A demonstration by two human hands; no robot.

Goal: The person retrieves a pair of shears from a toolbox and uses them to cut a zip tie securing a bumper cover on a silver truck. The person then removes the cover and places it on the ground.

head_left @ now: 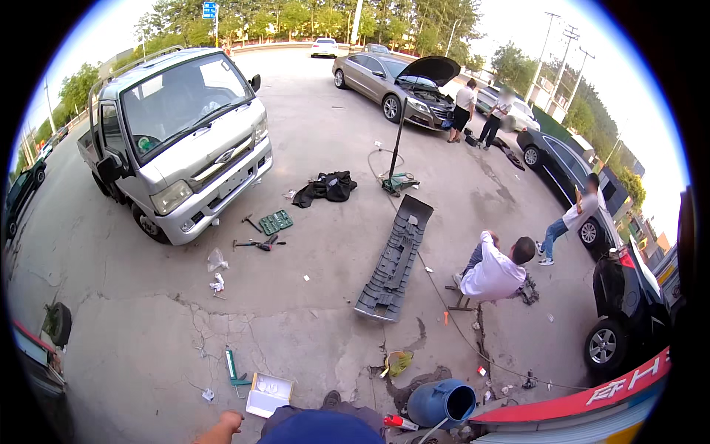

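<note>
My left hand (pixel 231 421) is at the lower edge, its fingers curled closed. Whatever may be inside it is hidden from me. Just to its right an open box (pixel 260 405), white inside with a yellowish edge, lies on the ground. A green caulking gun (pixel 232 368) lies beyond the hand, and a crumpled white scrap (pixel 208 394) is left of the gun. My right hand does not show. On the right of my dark-clothed legs are a red and white package (pixel 399 422) and a blue barrel (pixel 425 403).
A long grey plastic panel (pixel 394 259) lies ahead; beside it a person (pixel 492 270) sits on a low stool. Further off are a white truck (pixel 196 140), a green socket set (pixel 276 221), a floor jack (pixel 400 182) and a car (pixel 392 81) with its hood raised.
</note>
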